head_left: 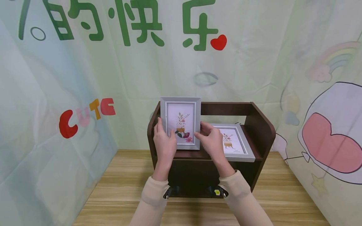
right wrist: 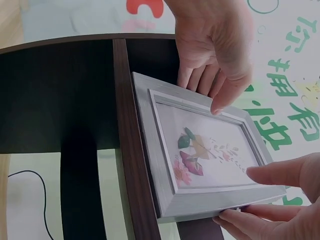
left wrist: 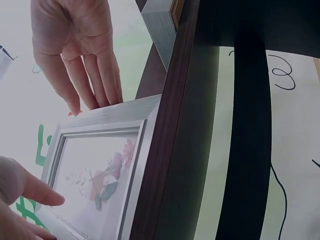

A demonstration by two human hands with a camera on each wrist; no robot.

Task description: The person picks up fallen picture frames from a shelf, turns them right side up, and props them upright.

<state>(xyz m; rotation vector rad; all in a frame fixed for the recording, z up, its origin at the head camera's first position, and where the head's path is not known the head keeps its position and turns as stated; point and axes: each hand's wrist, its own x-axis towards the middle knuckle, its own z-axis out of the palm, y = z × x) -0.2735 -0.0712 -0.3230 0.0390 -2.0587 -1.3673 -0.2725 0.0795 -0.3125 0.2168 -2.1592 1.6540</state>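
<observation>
A grey picture frame [head_left: 181,108] stands upright at the left of the dark brown shelf [head_left: 195,154]. Behind its pane is a potted-plant print, with pink and dark red flowers and green leaves [right wrist: 189,155] low down. My left hand [head_left: 165,144] holds the left side, thumb toward the front and fingers reaching behind. On the opposite side my right hand [head_left: 212,139] pinches the border, its thumb [right wrist: 275,172] over the front and its fingers at the back. The frame's lower edge is right at the shelf board in both wrist views.
A second grey frame [head_left: 249,155] with a similar print lies flat on the shelf's right half, slightly over its front edge. Side panels [head_left: 261,135] and a back rail [head_left: 226,109] enclose the shelf. It stands on a wood-grain table [head_left: 121,188] before a printed cloth [head_left: 135,78].
</observation>
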